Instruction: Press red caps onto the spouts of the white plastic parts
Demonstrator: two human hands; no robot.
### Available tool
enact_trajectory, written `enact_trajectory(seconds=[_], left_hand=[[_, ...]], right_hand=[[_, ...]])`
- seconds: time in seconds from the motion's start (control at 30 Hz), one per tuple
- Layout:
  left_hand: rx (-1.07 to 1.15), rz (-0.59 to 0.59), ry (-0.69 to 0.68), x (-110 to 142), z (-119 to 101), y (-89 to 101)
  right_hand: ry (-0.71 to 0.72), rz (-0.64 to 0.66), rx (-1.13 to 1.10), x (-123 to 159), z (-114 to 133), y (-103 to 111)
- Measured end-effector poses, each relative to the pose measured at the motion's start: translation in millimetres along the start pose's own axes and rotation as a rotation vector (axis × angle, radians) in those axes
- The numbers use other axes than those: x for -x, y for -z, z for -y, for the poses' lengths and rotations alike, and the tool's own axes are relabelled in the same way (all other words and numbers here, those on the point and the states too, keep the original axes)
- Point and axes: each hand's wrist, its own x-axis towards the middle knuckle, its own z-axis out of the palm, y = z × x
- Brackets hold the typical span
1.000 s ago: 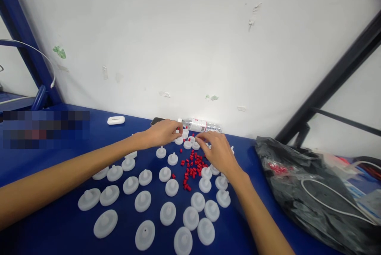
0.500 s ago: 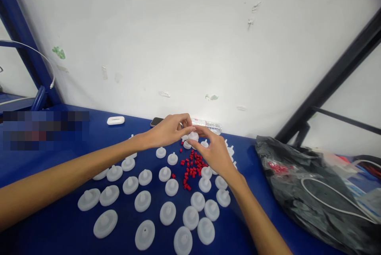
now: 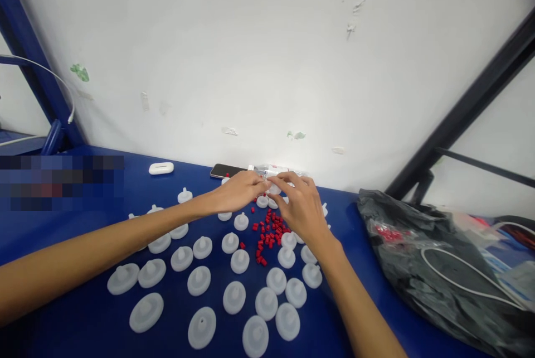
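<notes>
Near the front edge of the blue tabletop (image 3: pixel 346 224), stemmed discs (image 3: pixel 202 327) lie spread out, pale and mostly stem-up. Farther in, small red caps (image 3: pixel 270 235) lie in a loose heap, while a black plastic bag (image 3: pixel 397 269) covers part of the right side. Beyond the heap, toward the back edge, the right hand (image 3: pixel 292 193) pinches a white disc (image 3: pixel 275 187) between thumb and fingers. The left hand (image 3: pixel 244 186) meets it from the other side; I cannot tell whether its grip is closed on anything. Compared with half a second ago, the left hand sits lower and farther left, showing more of the dark phone (image 3: pixel 223 170); the disc is still between the hands, so its handling seems unfinished. Behind lies a clear bottle (image 3: pixel 261 169); its label has red marks, too small to read.
</notes>
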Motion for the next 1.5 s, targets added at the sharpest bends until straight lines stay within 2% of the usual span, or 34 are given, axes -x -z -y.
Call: enact_trajectory(seconds=[0.2,0.37,0.47,0.6,0.8,0.93,1.07,1.2,1.27,1.37,1.43,1.5], left_hand=[[0.466,0.162,0.161,-6.2,-1.4,1.1],[0.732,0.260,0.208,-7.2,0.0,3.1],[0.838,0.290,0.212,-6.4,-0.1,3.5],[0.925,0.350,0.217,-2.8,-5.5,4.8],[0.960,0.367,0.167,2.0,-15.7,0.4],[0.845,0.317,0.128,2.8,-18.9,-4.9],[0.602,0.281,0.108,1.2,-21.0,-2.4],[0.236,0.233,0.110,1.3,-21.6,6.6],[0.002,0.164,0.098,4.1,-22.0,10.2],[-0.345,-0.005,0.044,10.6,-23.0,9.5],[-0.517,-0.101,0.010,14.3,-23.3,5.0],[-0.626,-0.141,-0.011,16.3,-24.1,-0.1]], right_hand=[[-0.005,-0.060,0.125,-2.5,6.3,0.7],[0.009,-0.135,0.228,-3.4,10.1,0.9],[0.005,-0.158,0.241,-3.9,10.8,1.6],[0.077,-0.185,0.315,-4.5,9.1,4.4],[0.167,-0.356,0.411,-8.0,8.7,7.4],[0.208,-0.368,0.437,-9.7,10.2,7.6],[0.183,-0.392,0.442,-9.5,11.0,6.7],[0.194,-0.261,0.404,-8.0,10.2,2.8],[0.210,-0.189,0.384,-7.7,9.6,0.3],[0.196,-0.149,0.363,-8.3,10.7,-0.7],[0.178,-0.138,0.351,-8.9,13.6,1.3],[0.164,-0.133,0.335,-9.7,18.0,4.5]])
